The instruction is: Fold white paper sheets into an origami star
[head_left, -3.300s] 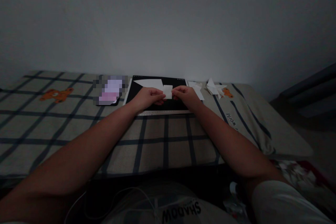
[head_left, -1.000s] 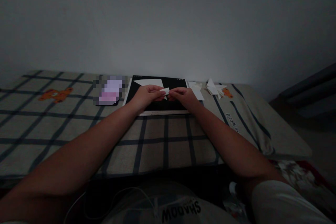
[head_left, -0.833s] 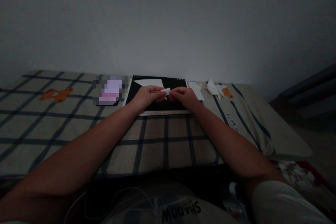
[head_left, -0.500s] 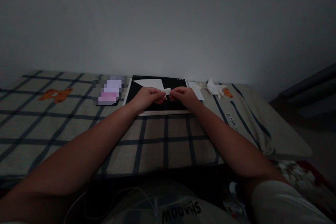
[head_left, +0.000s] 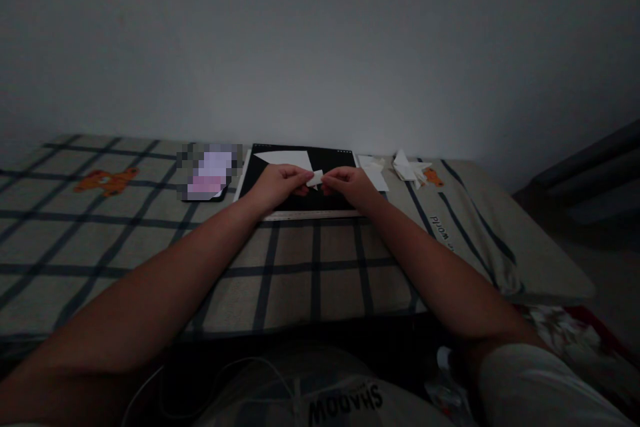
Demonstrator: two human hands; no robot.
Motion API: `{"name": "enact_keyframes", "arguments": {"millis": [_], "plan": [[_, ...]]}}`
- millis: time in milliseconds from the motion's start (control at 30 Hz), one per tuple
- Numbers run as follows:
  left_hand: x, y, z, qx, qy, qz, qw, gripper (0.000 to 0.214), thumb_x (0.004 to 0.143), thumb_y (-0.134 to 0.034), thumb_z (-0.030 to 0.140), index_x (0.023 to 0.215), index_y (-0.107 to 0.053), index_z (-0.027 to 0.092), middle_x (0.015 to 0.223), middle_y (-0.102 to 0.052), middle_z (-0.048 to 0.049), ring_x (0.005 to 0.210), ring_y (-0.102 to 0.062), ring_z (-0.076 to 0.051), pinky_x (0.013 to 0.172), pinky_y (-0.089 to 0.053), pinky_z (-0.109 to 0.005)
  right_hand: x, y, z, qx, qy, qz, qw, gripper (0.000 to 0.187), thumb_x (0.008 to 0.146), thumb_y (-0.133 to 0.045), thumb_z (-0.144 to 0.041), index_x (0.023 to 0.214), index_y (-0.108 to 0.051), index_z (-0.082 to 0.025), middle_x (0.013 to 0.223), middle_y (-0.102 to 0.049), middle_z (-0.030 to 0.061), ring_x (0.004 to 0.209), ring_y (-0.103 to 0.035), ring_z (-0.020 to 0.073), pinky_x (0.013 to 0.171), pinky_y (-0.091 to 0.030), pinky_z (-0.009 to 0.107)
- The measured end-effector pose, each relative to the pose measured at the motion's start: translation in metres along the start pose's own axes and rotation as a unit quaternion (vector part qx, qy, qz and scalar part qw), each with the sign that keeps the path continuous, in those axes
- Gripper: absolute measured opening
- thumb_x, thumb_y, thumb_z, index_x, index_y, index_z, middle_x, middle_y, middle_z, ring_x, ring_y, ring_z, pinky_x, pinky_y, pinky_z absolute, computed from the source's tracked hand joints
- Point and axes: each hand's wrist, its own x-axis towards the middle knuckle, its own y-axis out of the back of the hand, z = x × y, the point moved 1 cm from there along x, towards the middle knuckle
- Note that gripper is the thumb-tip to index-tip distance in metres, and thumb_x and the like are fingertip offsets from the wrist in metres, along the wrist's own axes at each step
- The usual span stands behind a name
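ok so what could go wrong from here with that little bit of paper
The small white paper is pinched between the left hand and right hand; an uneven tug could crease or tear it. If dropped, it might be hard to spot against the white sheet just behind.

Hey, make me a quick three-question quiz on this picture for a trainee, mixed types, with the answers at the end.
1. True or false: the phone lies to the left of the black pad.

2. What do the left hand and right hand have between their fingertips?
A) a pen
B) a small folded white paper
C) a spoon

3. Fill in the word that reads upside down on the shirt: ____.

Key: 1. True. 2. B. 3. SHADOW.
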Motion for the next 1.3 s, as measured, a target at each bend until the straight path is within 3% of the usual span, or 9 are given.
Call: {"name": "enact_keyframes", "arguments": {"millis": [133,433,700,967,1200,1300], "plan": [[-0.0014,-0.0004,0.0021,0.015,0.006,0.008,1.0,0.03,0.072,-0.079,0.043,0.08,-0.073,0.015,0.068,-0.069,-0.0033,0.061,-0.063,-0.013,0.065,-0.054,-0.026,-0.0011,0.0001,-0.0007,-0.012,-0.006,-0.006,1.0,0.028,0.078,-0.07,-0.045,0.083,-0.07,-0.017,0.07,-0.07,0.0022,0.065,-0.064,0.0142,0.064,-0.049,0.029],[-0.0013,-0.0015,0.0032,-0.111,0.021,-0.037,0.993,0.024,0.073,-0.076,0.034,0.081,-0.072,0.012,0.078,-0.071,-0.0061,0.068,-0.065,-0.014,0.068,-0.057,-0.028,0.0007,0.0019,-0.0017,0.021,-0.016,0.035,0.999,0.024,0.074,-0.071,-0.042,0.078,-0.07,-0.018,0.072,-0.072,0.0025,0.064,-0.063,0.0135,0.066,-0.051,0.029],[-0.0046,-0.0001,0.0057,0.012,-0.054,-0.008,0.998,0.034,0.07,-0.079,0.037,0.095,-0.076,0.014,0.079,-0.073,-0.0048,0.068,-0.064,-0.013,0.068,-0.055,-0.026,0.0012,0.0035,0.0029,0.041,-0.011,0.016,0.999,0.026,0.074,-0.072,-0.043,0.081,-0.071,-0.018,0.073,-0.073,0.0022,0.065,-0.064,0.0131,0.067,-0.052,0.028],[-0.0051,0.0031,0.0083,0.122,-0.094,0.036,0.987,0.019,0.074,-0.071,0.033,0.078,-0.078,0.016,0.066,-0.071,-0.0024,0.063,-0.063,-0.014,0.064,-0.049,-0.025,0.0002,0.0039,-0.0025,-0.016,0.01,0.007,1.0,0.025,0.076,-0.07,-0.044,0.078,-0.07,-0.018,0.071,-0.072,0.0024,0.065,-0.063,0.0142,0.067,-0.051,0.03],[-0.0041,-0.0034,0.0083,-0.016,-0.044,0.059,0.997,0.009,0.07,-0.068,0.023,0.068,-0.074,0.017,0.068,-0.07,-0.0019,0.063,-0.062,-0.013,0.066,-0.053,-0.025,-0.0003,0.0025,-0.0067,-0.025,0.033,0.015,0.999,0.026,0.076,-0.07,-0.044,0.076,-0.068,-0.018,0.072,-0.071,0.0027,0.067,-0.064,0.0148,0.07,-0.052,0.031],[-0.0038,-0.0053,0.0061,-0.057,-0.024,0.039,0.997,0.01,0.07,-0.07,0.024,0.07,-0.074,0.015,0.068,-0.069,-0.0026,0.062,-0.062,-0.012,0.065,-0.054,-0.025,-0.0001,0.0034,-0.0055,-0.018,0.037,0.024,0.999,0.026,0.075,-0.07,-0.044,0.077,-0.067,-0.018,0.072,-0.071,0.0025,0.066,-0.064,0.0149,0.069,-0.052,0.031]]}}
